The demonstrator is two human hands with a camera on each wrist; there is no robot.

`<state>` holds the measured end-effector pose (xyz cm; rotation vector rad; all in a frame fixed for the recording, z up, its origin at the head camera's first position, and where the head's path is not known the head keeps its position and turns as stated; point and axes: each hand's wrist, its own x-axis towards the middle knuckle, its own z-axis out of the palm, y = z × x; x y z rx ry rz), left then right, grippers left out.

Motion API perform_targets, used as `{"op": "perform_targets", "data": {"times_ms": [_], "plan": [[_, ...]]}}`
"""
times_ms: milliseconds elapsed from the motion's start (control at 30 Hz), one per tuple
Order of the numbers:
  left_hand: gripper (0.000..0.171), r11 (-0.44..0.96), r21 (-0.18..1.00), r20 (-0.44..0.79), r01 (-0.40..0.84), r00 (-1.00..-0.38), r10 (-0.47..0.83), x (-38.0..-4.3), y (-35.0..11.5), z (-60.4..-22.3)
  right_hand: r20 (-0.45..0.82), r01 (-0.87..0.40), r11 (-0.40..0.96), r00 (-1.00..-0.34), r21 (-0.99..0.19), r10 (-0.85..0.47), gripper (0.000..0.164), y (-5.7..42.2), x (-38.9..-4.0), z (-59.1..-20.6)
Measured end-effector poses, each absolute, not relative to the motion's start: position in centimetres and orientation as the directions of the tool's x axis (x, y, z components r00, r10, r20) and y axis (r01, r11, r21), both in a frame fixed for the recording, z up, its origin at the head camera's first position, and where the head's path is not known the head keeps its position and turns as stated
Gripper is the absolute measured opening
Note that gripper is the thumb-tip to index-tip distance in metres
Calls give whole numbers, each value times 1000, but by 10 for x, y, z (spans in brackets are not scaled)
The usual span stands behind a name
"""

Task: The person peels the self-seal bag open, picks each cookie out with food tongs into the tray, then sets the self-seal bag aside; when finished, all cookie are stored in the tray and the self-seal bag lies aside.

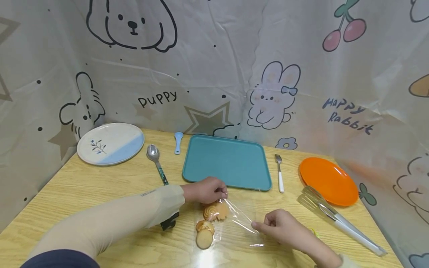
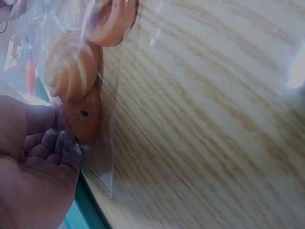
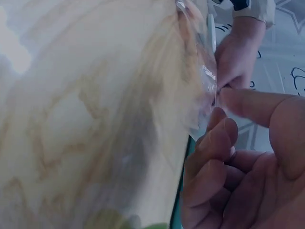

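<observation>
A clear plastic bag (image 1: 238, 219) of cookies lies on the table in front of me. Inside are a swirled cookie (image 1: 210, 213), a flower-shaped cookie (image 1: 222, 211) and a round pale cookie (image 1: 204, 239) lower down. My left hand (image 1: 209, 190) pinches the bag's far edge, close above the flower-shaped cookie. At the bag's right side, my right hand (image 1: 283, 226) pinches the film between thumb and fingers. The film stretches in a taut line between the hands. The left wrist view shows a cookie with dark seeds (image 2: 83, 119) beside my left fingertips.
Behind the hands lies a teal tray (image 1: 228, 160). To the left are an oval plate (image 1: 112, 143), a metal spoon (image 1: 157, 160) and a small blue spoon (image 1: 178, 143). A fork (image 1: 279, 173), an orange plate (image 1: 328, 180) and a whisk (image 1: 345, 223) lie to the right.
</observation>
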<state>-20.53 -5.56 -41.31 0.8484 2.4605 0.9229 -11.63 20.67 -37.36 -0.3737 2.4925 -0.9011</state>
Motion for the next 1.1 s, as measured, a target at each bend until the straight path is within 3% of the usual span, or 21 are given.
{"op": "perform_targets", "data": {"times_ms": [333,567,800,933,1100], "plan": [[17,593,677,-106,435,-740,664,-204,-54,-411,-342,-123,646,-766,-753,-545,37,214,-116,-385],[17,590,677,-99,439,-740,665,-204,-54,-413,-341,-115,548,-672,-828,-657,35,233,-118,-387],[17,583,676,-93,451,-732,675,-202,-56,-411,-345,-109,525,-638,-844,-689,33,245,-121,-382],[18,580,695,-110,425,-734,670,-202,-56,-411,-358,-93,530,-638,-843,-682,36,244,-123,-381],[19,571,706,-106,418,-736,669,-203,-55,-414,-449,54,588,-703,-807,-552,54,239,-121,-379]]}}
